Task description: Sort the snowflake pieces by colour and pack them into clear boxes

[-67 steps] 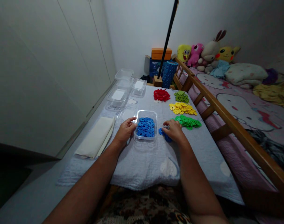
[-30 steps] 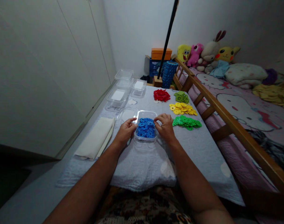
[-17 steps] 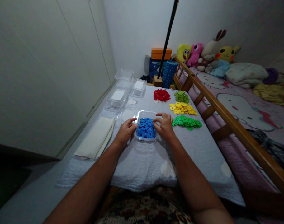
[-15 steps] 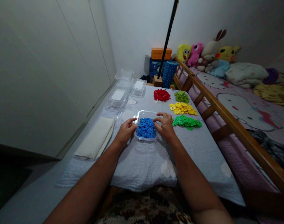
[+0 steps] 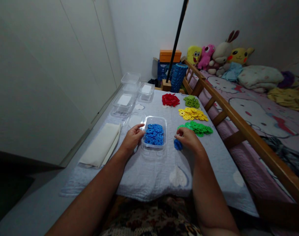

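Note:
A clear plastic container holds a heap of blue flower-shaped plastic discs. At its left wall is my left hand, its thumb and fingers closed on the side and rim. My right hand is to the right of the container, fingers curled down onto a small group of loose blue discs on the cloth. How many discs its fingertips hold is hidden. Just behind that hand lies a pile of green discs.
Yellow, light green and red piles lie farther back. Clear containers and a clear lid stand at the left, near a folded cream cloth. A wooden bed rail runs along the right.
My right hand has left the container's right side and moved right, to loose blue discs that were hidden before. My left hand stays at the container.

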`<action>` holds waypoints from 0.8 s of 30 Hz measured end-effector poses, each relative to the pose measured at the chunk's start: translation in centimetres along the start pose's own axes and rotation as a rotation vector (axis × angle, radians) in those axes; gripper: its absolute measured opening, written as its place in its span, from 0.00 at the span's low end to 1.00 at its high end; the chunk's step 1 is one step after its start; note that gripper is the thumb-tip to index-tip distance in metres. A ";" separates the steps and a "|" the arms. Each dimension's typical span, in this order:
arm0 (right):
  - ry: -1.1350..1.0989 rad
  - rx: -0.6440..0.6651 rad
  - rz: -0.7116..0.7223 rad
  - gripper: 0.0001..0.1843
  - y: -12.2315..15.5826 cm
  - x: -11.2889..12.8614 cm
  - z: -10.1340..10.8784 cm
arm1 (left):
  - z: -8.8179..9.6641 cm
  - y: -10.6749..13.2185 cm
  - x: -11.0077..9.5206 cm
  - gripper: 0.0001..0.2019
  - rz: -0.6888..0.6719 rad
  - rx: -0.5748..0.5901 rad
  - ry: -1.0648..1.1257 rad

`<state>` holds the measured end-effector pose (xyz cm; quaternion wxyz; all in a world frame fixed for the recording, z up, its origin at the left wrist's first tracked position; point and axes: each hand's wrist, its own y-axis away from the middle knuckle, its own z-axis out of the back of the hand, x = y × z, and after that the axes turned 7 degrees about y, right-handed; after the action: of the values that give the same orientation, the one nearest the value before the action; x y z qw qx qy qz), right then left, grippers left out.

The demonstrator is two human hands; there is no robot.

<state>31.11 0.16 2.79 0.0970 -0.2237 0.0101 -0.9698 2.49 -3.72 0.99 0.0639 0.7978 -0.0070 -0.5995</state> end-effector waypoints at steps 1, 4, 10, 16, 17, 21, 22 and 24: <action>0.012 0.027 -0.025 0.04 0.2 0.0 0.2 | 0.0 0.0 0.0 0.30 0.003 0.002 0.002; 0.047 0.135 -0.069 0.08 0.7 0.0 0.4 | -0.1 0.0 0.0 0.30 0.006 0.001 0.009; 0.092 0.216 -0.029 0.10 0.9 0.4 0.5 | -0.1 0.1 0.0 0.31 0.026 -0.011 0.029; -0.001 0.092 -0.038 0.10 0.4 0.6 -0.2 | 0.0 0.0 0.1 0.30 0.019 -0.005 0.025; -0.015 0.049 -0.030 0.10 0.3 0.6 -0.4 | 0.0 0.0 0.1 0.30 0.016 -0.004 0.027; -0.103 -0.101 -0.011 0.09 -0.3 1.2 -1.1 | 0.0 0.0 0.1 0.30 0.016 0.009 0.036; -0.135 -0.121 -0.014 0.09 -0.4 1.4 -1.3 | 0.0 0.0 0.1 0.30 0.017 0.011 0.037; -0.186 -0.136 -0.015 0.09 -0.6 1.9 -1.6 | 0.0 0.0 0.1 0.30 0.019 0.012 0.039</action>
<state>28.66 0.30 2.22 0.0748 -0.3189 0.0650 -0.9426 2.52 -3.70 0.93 0.0650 0.8097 -0.0171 -0.5831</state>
